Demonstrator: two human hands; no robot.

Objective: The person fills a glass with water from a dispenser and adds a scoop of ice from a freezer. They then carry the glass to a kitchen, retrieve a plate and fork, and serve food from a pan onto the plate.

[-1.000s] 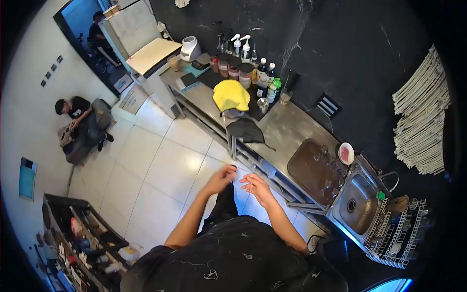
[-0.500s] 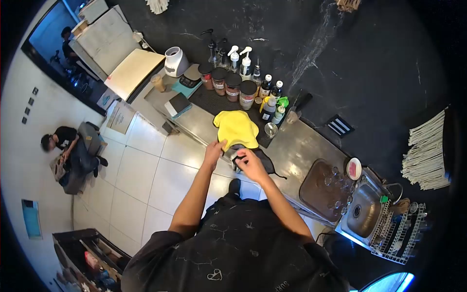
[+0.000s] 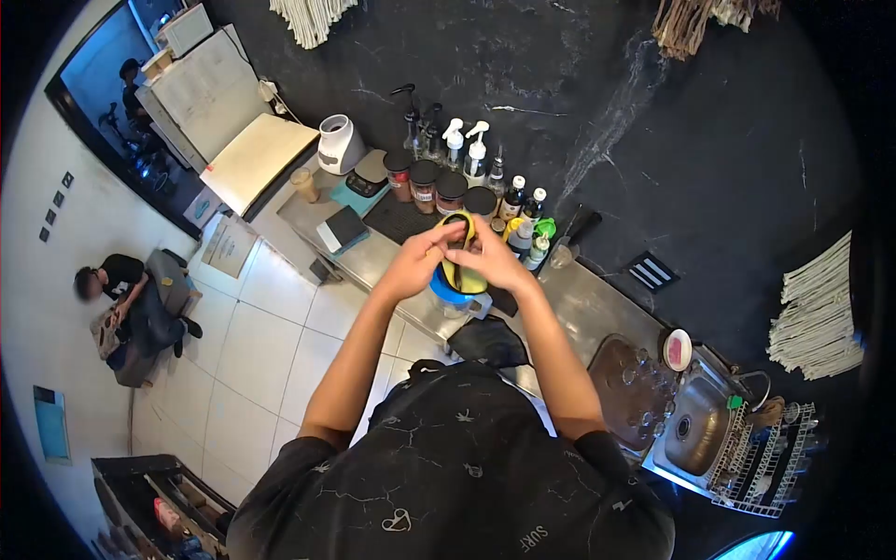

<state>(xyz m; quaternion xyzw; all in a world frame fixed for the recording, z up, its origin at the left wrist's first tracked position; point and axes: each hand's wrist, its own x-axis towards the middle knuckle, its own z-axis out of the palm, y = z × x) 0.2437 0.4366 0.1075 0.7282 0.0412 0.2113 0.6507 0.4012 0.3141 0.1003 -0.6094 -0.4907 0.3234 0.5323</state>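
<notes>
My left hand (image 3: pixel 411 268) and my right hand (image 3: pixel 500 264) meet over the counter, fingers closed on the upper edge of a yellow cloth (image 3: pixel 472 281). Drawn up into a loop, the cloth shows a dark inside between my fingers. Right below it stands a clear jug (image 3: pixel 481 307) with a handle and a bright blue top, partly hidden by the cloth and my hands. A black cloth (image 3: pixel 490 343) lies at the counter's front edge, nearer my body.
Lidded jars (image 3: pixel 424 182), pump bottles (image 3: pixel 476 149) and syrup bottles (image 3: pixel 512 198) line the back. A scale (image 3: pixel 365 182) and blender base (image 3: pixel 340 144) stand left. Rightward are a brown tray (image 3: pixel 611 383) with glasses, a sink (image 3: pixel 695 417) and a dish rack (image 3: pixel 761 467). A person (image 3: pixel 140 303) sits far left.
The yellow cloth, spread out flat before, is now gathered into a loop between both hands. My hands have moved up and forward, and the blue-topped jug has come into sight.
</notes>
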